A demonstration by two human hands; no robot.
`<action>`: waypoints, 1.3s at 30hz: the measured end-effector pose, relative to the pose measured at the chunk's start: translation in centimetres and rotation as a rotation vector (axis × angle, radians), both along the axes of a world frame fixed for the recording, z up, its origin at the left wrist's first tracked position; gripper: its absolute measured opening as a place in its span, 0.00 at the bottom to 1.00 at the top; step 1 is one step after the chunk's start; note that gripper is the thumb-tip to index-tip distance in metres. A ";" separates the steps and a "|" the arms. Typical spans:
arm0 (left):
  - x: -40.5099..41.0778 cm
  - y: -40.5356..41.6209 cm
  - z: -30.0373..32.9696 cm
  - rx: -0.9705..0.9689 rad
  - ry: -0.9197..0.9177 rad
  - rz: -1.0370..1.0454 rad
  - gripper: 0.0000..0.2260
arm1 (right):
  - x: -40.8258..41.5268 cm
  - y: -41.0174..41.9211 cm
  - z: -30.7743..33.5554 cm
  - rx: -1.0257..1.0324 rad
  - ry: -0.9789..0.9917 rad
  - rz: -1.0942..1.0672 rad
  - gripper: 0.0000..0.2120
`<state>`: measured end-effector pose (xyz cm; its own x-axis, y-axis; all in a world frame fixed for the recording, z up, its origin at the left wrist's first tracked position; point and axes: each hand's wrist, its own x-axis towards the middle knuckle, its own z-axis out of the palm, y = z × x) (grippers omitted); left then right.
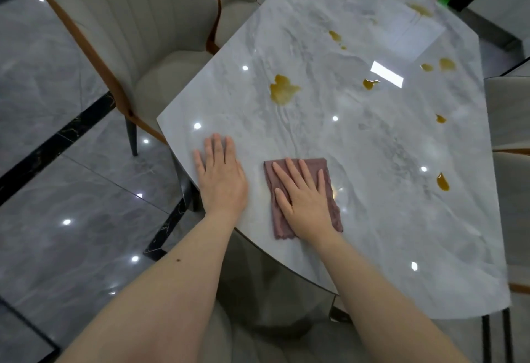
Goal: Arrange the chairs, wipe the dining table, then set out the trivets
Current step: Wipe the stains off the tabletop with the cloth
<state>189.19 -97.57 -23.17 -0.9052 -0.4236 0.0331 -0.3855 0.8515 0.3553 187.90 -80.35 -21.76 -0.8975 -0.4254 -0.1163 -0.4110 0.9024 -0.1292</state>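
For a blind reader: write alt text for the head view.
A person's right hand presses a pink cloth flat on a glossy marble table, the left hand resting open beside it. Yellow-brown spills dot the tabletop beyond; a cream chair stands at left.

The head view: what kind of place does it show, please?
Probably a dining area in a home. A glossy marble-look dining table carries amber spills, cream upholstered chairs stand around it, and the floor is polished grey tile.

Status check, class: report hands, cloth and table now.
Right hand flat on cloth. Left hand flat on table. Yellow spills unwiped. Nothing blocking.
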 end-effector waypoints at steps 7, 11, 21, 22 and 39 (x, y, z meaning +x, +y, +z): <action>0.1 0.2 -0.1 -0.014 -0.017 -0.005 0.24 | -3.2 -6.0 -0.9 0.014 -0.014 -0.277 0.25; 0.2 0.0 0.1 0.013 -0.023 -0.038 0.26 | 0.1 -6.0 -0.3 0.037 0.002 -0.163 0.27; 0.1 -0.6 -0.3 0.093 -0.031 -0.103 0.24 | 0.5 -6.2 -0.3 0.027 -0.035 -0.678 0.26; 0.1 -0.6 -0.2 0.093 -0.038 -0.105 0.24 | -0.1 -7.1 -0.4 0.019 -0.041 -0.724 0.26; -3.1 -5.5 1.6 -0.038 -0.164 -0.424 0.27 | 3.2 -8.4 0.0 0.025 -0.072 -0.619 0.27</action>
<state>186.09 -103.10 -21.59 -0.9930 -0.0160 -0.1171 -0.0489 0.9575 0.2841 191.12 -88.79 -21.73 -0.9664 0.1745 -0.1888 0.1979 0.9736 -0.1133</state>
